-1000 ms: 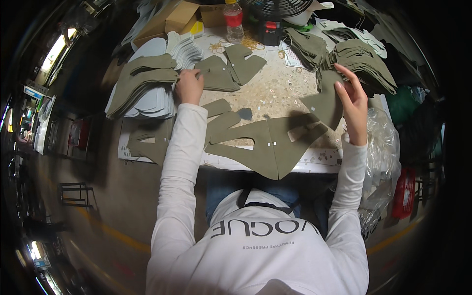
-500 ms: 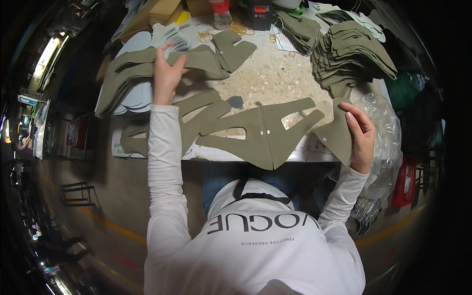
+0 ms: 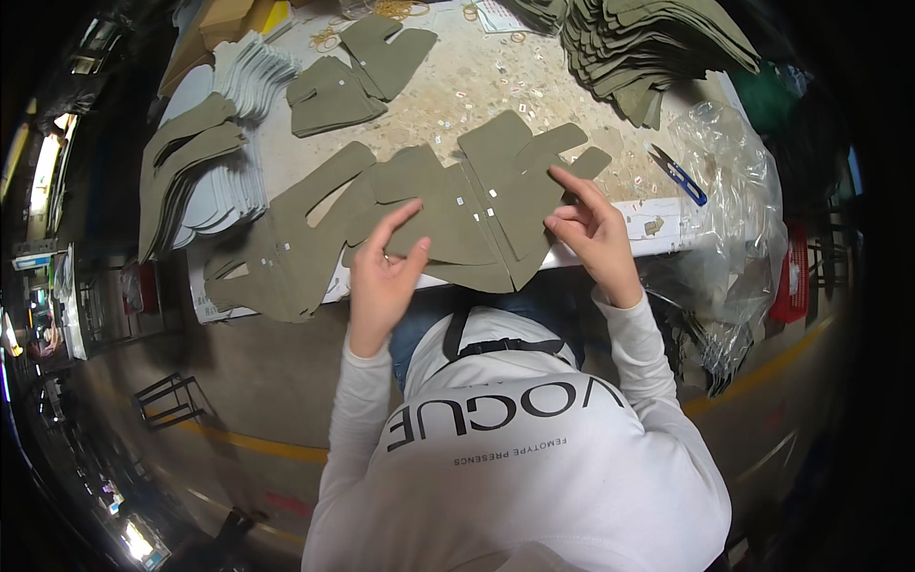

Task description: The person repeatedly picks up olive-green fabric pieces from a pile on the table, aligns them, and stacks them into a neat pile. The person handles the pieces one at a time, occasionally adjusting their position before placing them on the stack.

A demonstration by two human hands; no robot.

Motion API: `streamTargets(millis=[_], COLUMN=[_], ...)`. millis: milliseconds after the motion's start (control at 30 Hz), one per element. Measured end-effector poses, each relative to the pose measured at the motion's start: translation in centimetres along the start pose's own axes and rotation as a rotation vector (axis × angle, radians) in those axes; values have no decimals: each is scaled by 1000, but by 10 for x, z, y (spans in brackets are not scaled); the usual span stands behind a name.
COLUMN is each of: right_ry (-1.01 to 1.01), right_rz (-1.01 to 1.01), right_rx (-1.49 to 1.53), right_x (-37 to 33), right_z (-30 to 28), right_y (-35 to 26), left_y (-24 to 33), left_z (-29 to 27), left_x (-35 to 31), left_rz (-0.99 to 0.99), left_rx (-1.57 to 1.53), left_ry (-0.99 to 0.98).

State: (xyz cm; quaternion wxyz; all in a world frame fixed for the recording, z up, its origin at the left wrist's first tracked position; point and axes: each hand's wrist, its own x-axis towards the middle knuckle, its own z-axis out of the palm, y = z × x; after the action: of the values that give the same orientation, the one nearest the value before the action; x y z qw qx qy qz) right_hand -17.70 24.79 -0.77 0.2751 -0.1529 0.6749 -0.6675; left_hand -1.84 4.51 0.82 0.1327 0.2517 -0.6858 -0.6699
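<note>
Poised at near edge of worktop (image 3: 429,105) with splayed left hand (image 3: 381,286), loosely spread right hand (image 3: 602,236) over olive cut panels (image 3: 440,225).

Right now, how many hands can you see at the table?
2: the left hand is by the middle green pieces, the right hand by their right side. Others could be hidden in the dark surroundings.

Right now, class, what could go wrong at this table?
The overlapping olive pieces jut past the table's front edge, so a sleeve might drag them askew. The blue snips lie with blades exposed beyond the right hand; a sideways reach could mean a prick. The fanned olive stack might slide if bumped.
</note>
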Motion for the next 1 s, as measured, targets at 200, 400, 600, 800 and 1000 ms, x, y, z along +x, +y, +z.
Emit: streamTargets(millis=[200, 400, 600, 800, 1000], right_ry=[37, 35, 54, 45, -291], right_rz=[-200, -91, -124, -173, -617], right_rx=[-166, 6, -25, -726, -978], right_x=[-6, -25, -35, -40, -37], right_z=[1, 1, 4, 0, -2], right_y=[13, 11, 14, -3, -8], left_y=[-32, -26, -30, -2, 19], left_z=[30, 34, 40, 23, -9], left_x=[-14, -32, -36, -42, -33], left_rz=[100, -42, 81, -189, -235], left_rx=[75, -133, 139, 206, 89], left_ry=[180, 97, 118, -67, -103])
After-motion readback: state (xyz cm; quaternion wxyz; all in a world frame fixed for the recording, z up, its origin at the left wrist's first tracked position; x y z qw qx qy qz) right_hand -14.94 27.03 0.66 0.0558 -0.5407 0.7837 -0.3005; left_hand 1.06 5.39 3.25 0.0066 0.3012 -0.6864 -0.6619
